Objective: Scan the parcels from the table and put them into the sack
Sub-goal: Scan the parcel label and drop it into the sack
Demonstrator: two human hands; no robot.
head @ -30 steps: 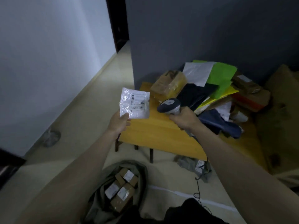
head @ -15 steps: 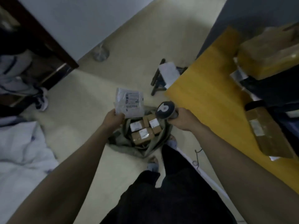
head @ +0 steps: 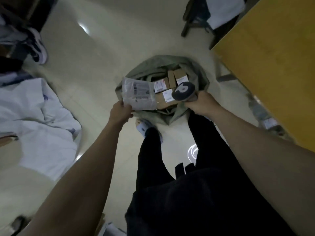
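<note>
Since half a second ago the view has tipped further down and the flat plastic parcel (head: 138, 94) has come over the open mouth of the sack (head: 196, 72), where before it hung just left of it. The left hand (head: 120, 113) pinches the parcel at its near left corner, thumb on top, with the printed label facing up; the parcel covers the left part of the sack's opening. The right hand (head: 202, 103) has its grip wrapped round the handle of the scanner (head: 183, 91), whose dark rounded head lies over the right side of the sack. Inside the sack lie several brown cardboard boxes (head: 167, 97) with white labels, packed close together between the parcel and the scanner head. The sack sits on the pale floor (head: 95, 53), just beyond the person's dark trouser legs (head: 170, 167) and a light slipper (head: 143, 127). The yellow wooden surface (head: 272, 57) fills the far right corner. White cloth (head: 39, 120) lies heaped on the floor at the left.
</note>
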